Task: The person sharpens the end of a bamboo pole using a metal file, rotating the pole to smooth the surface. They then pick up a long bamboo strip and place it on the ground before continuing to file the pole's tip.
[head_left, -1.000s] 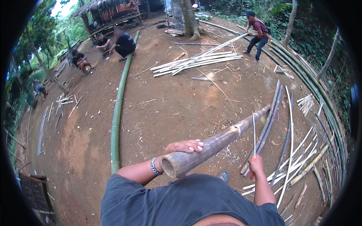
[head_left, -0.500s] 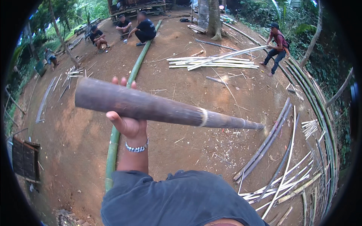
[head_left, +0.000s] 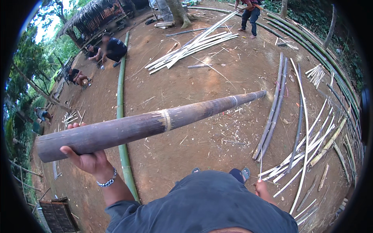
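Observation:
A thick, dark brown-purple bamboo pole (head_left: 128,130) slants across the view, its cut near end at the left and its thin far end on the ground to the right. My left hand (head_left: 87,157), with a chain bracelet (head_left: 110,179) on the wrist, is wrapped round it close to the thick end from below. A pale ring with scraped bark marks one node. Low at the right, my right hand (head_left: 263,189) is closed on the light handle of a knife (head_left: 260,165). The thin blade points forward, seen nearly edge-on.
A long green bamboo pole (head_left: 121,91) lies beyond my left arm. Dark poles (head_left: 274,108), split strips (head_left: 299,163) and a strip pile (head_left: 194,50) lie on the dirt. A standing person (head_left: 250,15) handles strips at the back; several people crouch at the left.
The dark pole's thick end has moved left and down with my left hand, so the pole now slopes up to the right. My right hand has come into view, and the whole view has tilted.

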A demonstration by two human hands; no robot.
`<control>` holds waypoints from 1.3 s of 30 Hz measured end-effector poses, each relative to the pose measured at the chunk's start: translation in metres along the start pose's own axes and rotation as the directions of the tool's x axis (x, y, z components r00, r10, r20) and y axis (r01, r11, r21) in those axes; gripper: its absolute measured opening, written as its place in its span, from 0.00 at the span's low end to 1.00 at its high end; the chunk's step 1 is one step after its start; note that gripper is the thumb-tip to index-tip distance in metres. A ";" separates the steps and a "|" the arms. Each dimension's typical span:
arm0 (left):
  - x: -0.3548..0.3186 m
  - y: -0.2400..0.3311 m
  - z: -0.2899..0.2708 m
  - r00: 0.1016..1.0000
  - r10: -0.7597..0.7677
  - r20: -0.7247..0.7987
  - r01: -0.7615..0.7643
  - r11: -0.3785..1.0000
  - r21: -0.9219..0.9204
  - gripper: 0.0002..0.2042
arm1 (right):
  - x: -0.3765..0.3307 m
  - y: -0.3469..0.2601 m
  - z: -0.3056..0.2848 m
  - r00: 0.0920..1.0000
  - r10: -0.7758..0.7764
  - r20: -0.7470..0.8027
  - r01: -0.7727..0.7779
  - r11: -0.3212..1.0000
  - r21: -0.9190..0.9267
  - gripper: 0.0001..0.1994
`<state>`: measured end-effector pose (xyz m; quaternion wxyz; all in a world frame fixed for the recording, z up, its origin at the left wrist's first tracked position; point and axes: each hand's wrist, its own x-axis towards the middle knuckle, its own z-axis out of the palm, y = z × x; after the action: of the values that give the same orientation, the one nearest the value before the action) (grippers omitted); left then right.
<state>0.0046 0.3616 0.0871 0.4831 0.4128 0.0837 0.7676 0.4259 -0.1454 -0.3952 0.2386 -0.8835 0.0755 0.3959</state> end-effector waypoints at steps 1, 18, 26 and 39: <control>-0.004 0.000 0.025 0.984 0.034 0.172 -0.022 0.997 -0.072 0.43 | 0.012 0.001 -0.010 1.000 -0.028 0.006 0.028 0.998 -0.052 0.18; -0.183 -0.042 0.256 0.931 0.228 0.286 -0.298 0.926 0.232 0.50 | 0.166 0.083 -0.242 0.980 0.087 0.179 0.031 0.820 -0.572 0.22; -0.220 -0.031 0.265 0.994 0.108 0.012 -0.108 0.970 0.216 0.33 | 0.262 0.133 -0.199 0.970 0.144 0.196 -0.088 0.959 -0.270 0.24; -0.211 -0.040 0.276 0.988 0.150 0.026 -0.152 0.968 0.200 0.31 | 0.175 0.005 -0.218 0.925 -0.045 0.377 0.261 0.797 -0.544 0.23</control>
<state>0.2698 0.1363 0.1273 0.3797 0.4688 0.1267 0.7874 0.6868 -0.2455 -0.4006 -0.0039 -0.8332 -0.1657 0.5276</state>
